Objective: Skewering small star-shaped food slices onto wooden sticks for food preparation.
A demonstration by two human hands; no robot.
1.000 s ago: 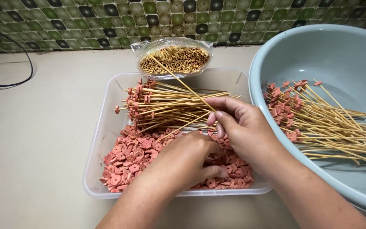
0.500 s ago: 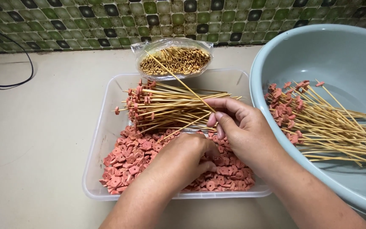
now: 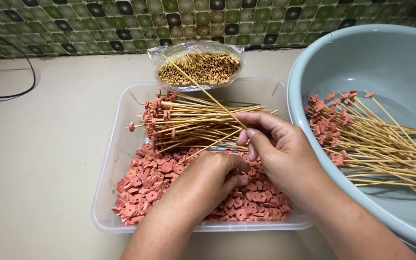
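Currently I see both hands working over a clear tray (image 3: 121, 144) on a beige counter (image 3: 39, 159). My left hand (image 3: 203, 178) lies palm down on the heap of pink slices (image 3: 145, 178) that fills the near half of the tray, its fingers curled in among them; whether they are pinched on a slice I cannot tell, since the fingertips are hidden. My right hand (image 3: 280, 149) sits just beside it, touching at the thumb side, with fingers and thumb closed on one skewer (image 3: 203, 91) that slants up and away toward a bag of skewers (image 3: 198, 67). That bag stands at the tray's far edge, open end facing me, against a green tiled wall (image 3: 121, 24). Across the far half of the tray lies a bundle of threaded skewers (image 3: 188, 120), pink pieces at their left ends. To the right, touching the tray's corner, stands a pale blue basin (image 3: 362, 53) holding more loaded skewers (image 3: 371, 139) in a loose pile. A black cable (image 3: 6, 94) loops on the counter at far left.
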